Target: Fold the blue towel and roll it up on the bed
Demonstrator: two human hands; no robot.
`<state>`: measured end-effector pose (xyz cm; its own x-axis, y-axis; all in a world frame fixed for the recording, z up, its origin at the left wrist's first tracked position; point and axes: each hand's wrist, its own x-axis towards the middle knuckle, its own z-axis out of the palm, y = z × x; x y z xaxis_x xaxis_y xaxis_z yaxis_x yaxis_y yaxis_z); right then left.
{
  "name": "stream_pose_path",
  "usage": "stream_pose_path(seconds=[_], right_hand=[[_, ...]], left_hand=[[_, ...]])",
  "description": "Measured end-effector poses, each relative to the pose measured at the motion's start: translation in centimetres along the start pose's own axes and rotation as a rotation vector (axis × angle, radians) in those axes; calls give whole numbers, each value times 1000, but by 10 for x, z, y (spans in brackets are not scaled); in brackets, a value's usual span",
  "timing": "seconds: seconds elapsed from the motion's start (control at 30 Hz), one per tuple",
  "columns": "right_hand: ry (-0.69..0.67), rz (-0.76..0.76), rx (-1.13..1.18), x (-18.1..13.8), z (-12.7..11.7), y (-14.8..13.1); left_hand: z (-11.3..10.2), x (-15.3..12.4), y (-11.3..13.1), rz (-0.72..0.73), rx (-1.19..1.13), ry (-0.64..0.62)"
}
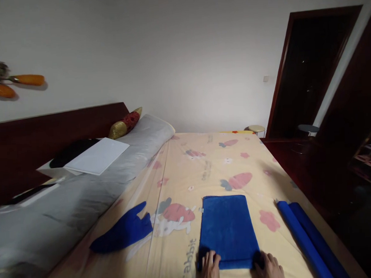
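A folded blue towel [227, 230] lies flat on the yellow bed sheet [205, 167] in front of me. My left hand [209, 270] rests at the towel's near left corner, fingers curled over its folded edge. At the near right corner my right hand [270, 269] does the same, fingers pressed on the edge. The near edge looks rolled or doubled over under both hands.
Two rolled blue towels [305, 240] lie at the bed's right edge. A crumpled blue cloth [125, 233] lies to the left. A long grey bolster [82, 194] with a white sheet and a pillow [125, 123] runs along the dark headboard. A dark doorway [309, 70] stands far right.
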<state>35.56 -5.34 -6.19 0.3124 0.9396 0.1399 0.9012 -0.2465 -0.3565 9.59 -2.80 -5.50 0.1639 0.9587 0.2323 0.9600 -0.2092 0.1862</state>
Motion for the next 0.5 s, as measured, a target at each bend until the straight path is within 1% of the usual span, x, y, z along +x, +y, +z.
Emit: stream_pose_path(seconds=[0.07,0.2,0.23,0.27,0.33,0.4,0.43,0.5], right_hand=[[-10,2,-3,1,7,4],[-53,17,9,3,15,11],[-54,20,9,3,15,11],[-55,23,7,3,14,12],[-58,19,-1,3,10,11],[-32,6,-11,3,4,8],[-10,-16,-1,3,1,5],[20,-111,73,2,-4,-5]], left_hand=[[13,-1,6,153,-27,55],[38,0,26,634,-73,197],[43,0,31,720,-63,234],[49,1,35,774,-47,265],[59,1,39,802,-15,306],[66,-1,40,782,-8,339],[69,-2,39,776,-15,363],[73,-5,37,777,-18,388]])
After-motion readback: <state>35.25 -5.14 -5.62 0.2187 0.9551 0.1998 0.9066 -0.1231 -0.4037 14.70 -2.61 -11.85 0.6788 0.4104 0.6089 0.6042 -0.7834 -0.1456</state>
